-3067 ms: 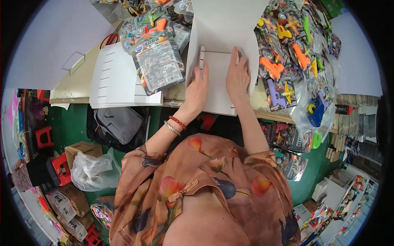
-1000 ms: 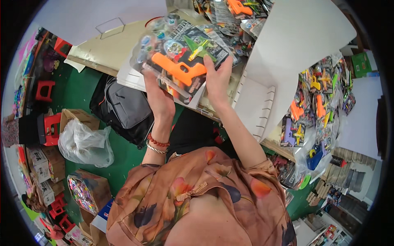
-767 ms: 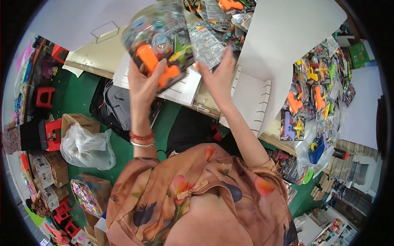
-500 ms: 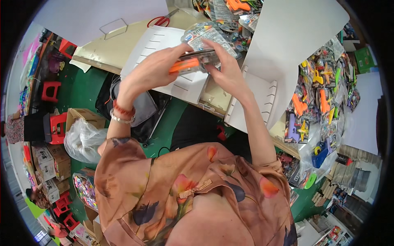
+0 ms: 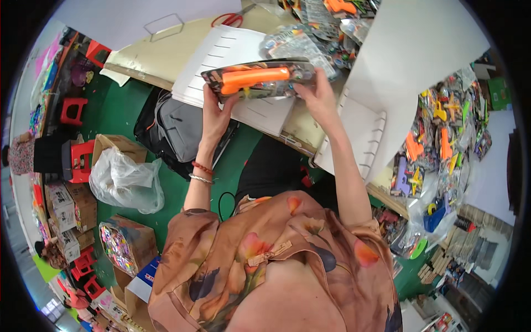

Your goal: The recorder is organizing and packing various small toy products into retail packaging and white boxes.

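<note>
Shifted left hand [image 5: 217,113] from atop the toy pack [image 5: 254,78] to its left end since the earlier frame. Now pinching that end and, with right hand [image 5: 322,102], the opposite one, over the sheets [image 5: 221,50]. Squeeze evenly, clear of the loose pack [image 5: 298,47] at the sheets' far right corner.

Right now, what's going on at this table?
A person's left hand and right hand hold opposite ends of a blister-packed orange toy gun over marked white card sheets. An open white carton sits to the right, with heaped carded toys beyond it. Red-handled scissors lie past the sheets.
</note>
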`<action>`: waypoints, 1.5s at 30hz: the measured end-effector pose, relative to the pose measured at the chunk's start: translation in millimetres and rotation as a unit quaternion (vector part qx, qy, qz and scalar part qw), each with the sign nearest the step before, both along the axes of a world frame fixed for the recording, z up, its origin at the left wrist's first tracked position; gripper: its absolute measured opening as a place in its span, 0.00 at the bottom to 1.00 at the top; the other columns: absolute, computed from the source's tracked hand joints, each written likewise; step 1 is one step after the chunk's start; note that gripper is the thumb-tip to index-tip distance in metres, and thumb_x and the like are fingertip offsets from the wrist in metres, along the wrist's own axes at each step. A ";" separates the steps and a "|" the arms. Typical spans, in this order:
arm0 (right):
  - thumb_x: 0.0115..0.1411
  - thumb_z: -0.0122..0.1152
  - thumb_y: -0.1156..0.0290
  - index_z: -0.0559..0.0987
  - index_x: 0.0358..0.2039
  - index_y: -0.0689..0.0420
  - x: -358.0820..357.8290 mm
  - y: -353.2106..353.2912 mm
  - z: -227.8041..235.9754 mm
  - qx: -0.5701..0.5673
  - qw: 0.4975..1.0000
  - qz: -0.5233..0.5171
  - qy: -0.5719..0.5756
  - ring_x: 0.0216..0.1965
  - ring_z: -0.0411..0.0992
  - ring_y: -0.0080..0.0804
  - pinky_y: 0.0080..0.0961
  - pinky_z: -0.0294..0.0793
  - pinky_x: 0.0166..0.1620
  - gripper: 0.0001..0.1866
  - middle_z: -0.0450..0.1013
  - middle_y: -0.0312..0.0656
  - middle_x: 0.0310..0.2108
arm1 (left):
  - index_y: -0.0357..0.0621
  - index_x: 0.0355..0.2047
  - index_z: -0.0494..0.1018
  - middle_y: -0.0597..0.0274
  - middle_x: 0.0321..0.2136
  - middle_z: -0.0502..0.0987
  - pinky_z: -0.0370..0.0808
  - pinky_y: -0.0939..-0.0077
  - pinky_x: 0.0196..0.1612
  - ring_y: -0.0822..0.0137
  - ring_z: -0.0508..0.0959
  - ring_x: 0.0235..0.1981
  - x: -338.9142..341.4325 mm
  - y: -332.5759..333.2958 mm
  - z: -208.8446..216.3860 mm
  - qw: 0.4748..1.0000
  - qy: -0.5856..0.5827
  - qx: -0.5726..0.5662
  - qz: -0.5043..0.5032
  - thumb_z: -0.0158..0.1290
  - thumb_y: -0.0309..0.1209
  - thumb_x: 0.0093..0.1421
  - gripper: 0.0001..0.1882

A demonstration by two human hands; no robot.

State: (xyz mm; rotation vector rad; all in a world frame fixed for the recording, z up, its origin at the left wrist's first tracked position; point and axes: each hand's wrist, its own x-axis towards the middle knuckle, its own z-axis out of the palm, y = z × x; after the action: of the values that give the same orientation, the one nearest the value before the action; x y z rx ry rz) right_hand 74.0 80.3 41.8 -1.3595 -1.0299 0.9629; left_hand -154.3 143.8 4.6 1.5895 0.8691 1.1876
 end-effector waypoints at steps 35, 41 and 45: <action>0.49 0.46 0.82 0.71 0.38 0.57 137.1 -112.4 149.8 0.008 0.670 -0.003 -0.743 0.33 0.72 0.47 0.39 0.71 0.32 0.14 0.71 0.45 0.28 | 0.42 0.58 0.49 0.61 0.54 0.62 0.61 0.74 0.57 0.69 0.65 0.53 312.5 -123.6 -39.0 0.910 -0.255 -0.285 -0.161 0.49 0.21 0.59 0.29; 0.50 0.49 0.79 0.71 0.38 0.58 136.6 -106.2 149.5 0.013 0.654 0.014 -0.756 0.32 0.73 0.46 0.38 0.72 0.32 0.12 0.71 0.44 0.28 | 0.41 0.59 0.51 0.61 0.53 0.64 0.61 0.74 0.57 0.70 0.64 0.54 310.1 -120.1 -40.0 0.905 -0.251 -0.295 -0.176 0.49 0.23 0.60 0.29; 0.50 0.50 0.78 0.70 0.37 0.59 132.4 -103.0 146.9 -0.022 0.638 0.015 -0.770 0.33 0.73 0.46 0.38 0.72 0.33 0.12 0.71 0.45 0.28 | 0.43 0.61 0.46 0.60 0.56 0.60 0.58 0.72 0.60 0.67 0.63 0.56 308.9 -119.1 -35.9 0.900 -0.220 -0.328 -0.186 0.48 0.21 0.59 0.32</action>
State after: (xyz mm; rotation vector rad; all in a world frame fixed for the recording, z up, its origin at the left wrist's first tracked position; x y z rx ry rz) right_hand 206.4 -22.7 188.7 -2.1571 -2.2216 -0.5183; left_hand 154.6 24.7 -31.3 0.8331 0.5447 0.8040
